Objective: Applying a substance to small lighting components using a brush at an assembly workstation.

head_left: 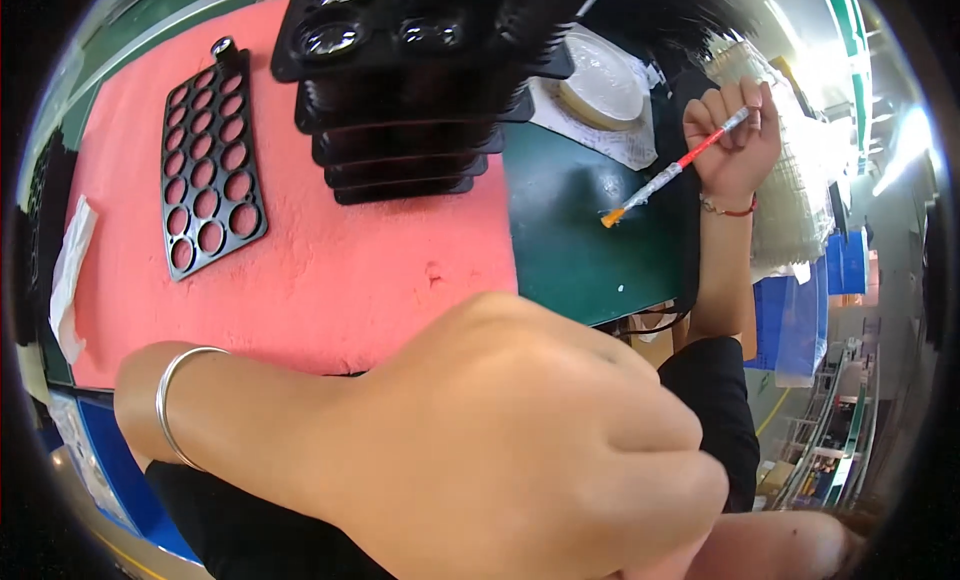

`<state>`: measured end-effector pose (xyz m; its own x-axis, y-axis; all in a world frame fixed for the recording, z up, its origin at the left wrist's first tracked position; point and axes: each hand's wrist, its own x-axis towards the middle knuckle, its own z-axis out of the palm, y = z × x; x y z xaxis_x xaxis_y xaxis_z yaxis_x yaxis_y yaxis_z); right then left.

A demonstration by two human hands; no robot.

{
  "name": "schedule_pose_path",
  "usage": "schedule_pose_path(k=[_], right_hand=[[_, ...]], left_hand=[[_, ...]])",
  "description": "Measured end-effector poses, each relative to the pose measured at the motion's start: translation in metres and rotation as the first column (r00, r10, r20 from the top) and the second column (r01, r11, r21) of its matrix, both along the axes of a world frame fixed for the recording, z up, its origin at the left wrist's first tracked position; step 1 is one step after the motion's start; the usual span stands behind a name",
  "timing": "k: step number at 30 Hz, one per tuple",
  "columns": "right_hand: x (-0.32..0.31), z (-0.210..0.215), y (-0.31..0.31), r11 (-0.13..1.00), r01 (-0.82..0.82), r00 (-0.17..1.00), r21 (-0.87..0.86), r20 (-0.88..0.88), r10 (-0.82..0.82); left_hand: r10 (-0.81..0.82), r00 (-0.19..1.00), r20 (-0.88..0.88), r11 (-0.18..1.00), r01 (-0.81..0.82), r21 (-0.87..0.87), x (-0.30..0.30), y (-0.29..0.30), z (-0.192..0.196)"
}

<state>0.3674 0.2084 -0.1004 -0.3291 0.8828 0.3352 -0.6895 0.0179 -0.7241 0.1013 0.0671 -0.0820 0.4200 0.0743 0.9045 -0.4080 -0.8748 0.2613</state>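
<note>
On pink foam point(390, 270) stand stacked black trays point(400, 100) (contents unclear).

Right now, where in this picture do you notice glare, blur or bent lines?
Head view: the light at far right is blown out, and the stacked black trays catch glossy highlights; head view again: the left hand, large in the foreground, looks slightly soft; same head view: the green beam at upper right bows.

The left hand point(560, 430) is close to the camera, its back showing, fingers curled under with tips mostly hidden; the left forearm point(270, 420) crosses low. The right forearm point(725, 270) stands upright, the right hand point(735, 158) raised, fingers bent in a grip.
</note>
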Motion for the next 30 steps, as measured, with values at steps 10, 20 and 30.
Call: schedule_pose_path(k=[10,20,30], right_hand=[[0.002,-0.001,0.001,1.000,-0.014,1.000,0.010,-0.003,0.014],[0.002,0.000,0.000,1.000,-0.018,1.000,0.020,-0.004,0.018],[0.003,0.001,0.000,1.000,-0.011,1.000,0.024,-0.018,0.012]], left_hand=[[0.578,0.796,-0.178,0.815,-0.552,0.178,-0.002,-0.005,-0.004],[0.632,0.775,0.002,0.774,-0.632,0.030,-0.012,-0.010,0.017],[0.958,-0.218,-0.187,-0.150,-0.936,0.319,-0.043,0.020,0.041]])
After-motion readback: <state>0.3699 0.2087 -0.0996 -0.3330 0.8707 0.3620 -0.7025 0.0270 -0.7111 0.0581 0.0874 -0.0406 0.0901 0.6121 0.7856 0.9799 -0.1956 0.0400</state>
